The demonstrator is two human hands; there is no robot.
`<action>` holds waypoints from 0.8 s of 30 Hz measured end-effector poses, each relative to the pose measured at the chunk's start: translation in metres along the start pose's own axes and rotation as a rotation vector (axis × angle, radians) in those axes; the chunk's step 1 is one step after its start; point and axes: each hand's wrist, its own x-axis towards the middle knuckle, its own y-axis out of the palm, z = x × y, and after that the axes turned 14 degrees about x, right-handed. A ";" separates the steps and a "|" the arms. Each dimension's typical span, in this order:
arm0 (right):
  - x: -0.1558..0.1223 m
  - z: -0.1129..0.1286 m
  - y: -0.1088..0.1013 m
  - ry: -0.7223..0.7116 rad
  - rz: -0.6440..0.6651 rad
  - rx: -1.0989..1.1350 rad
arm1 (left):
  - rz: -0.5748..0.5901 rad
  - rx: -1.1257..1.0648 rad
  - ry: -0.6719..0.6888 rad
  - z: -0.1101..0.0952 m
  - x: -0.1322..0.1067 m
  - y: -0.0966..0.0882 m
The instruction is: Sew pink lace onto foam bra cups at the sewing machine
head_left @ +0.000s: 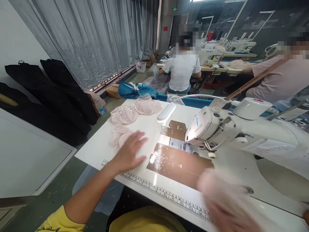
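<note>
My left hand (pixel 131 151) is open with fingers spread, palm down over the white sewing table. Under and beside its fingers lies a pale pink cup-shaped piece (pixel 123 139) with lace, partly hidden by the hand. My right hand (pixel 229 214) is at the lower right, smeared by motion. A blurred pale pink fabric piece (pixel 214 183) appears to be in its grip. Between the hands stands the needle area of a white JUKI sewing machine (pixel 199 127), with brown tape-like sheets (pixel 178 164) on the table around its metal plate.
Two more lace cups (pixel 124 115) lie at the table's far left corner. A ruler strip (pixel 166 195) runs along the near edge. A white lamp (pixel 166 112) hangs by the machine head. Beyond are a blue bundle (pixel 137 90) and two people at other machines; black covered things (pixel 65 87) stand left.
</note>
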 end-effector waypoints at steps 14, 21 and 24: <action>-0.004 0.030 -0.022 -0.225 -0.450 -0.091 | 0.293 -0.913 -0.183 -0.053 -0.028 0.027; 0.012 0.035 0.018 0.399 0.331 0.623 | 0.442 -1.087 0.267 -0.078 -0.027 0.003; 0.009 0.041 0.025 0.528 0.321 0.763 | 0.331 -0.830 0.199 -0.079 -0.022 0.008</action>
